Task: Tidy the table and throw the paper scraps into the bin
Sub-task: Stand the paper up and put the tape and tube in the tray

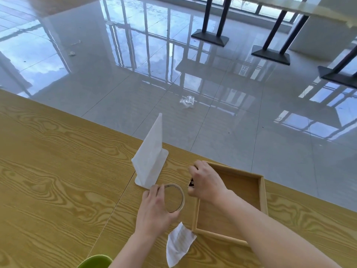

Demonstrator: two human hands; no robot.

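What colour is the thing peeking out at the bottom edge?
Bright green. The head view shows the green object by the left forearm.

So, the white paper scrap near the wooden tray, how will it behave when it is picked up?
The white creased paper scrap will probably be floppy and very light: it looks thin, and one end already curls up off the wood-grain table. It may slide rather than lift if pushed, since it lies loose beside the shallow wooden tray.

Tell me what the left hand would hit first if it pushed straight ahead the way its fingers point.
Probably the white stand: the left hand, holding the tape roll, points up-table at its base, though depth is hard to judge.
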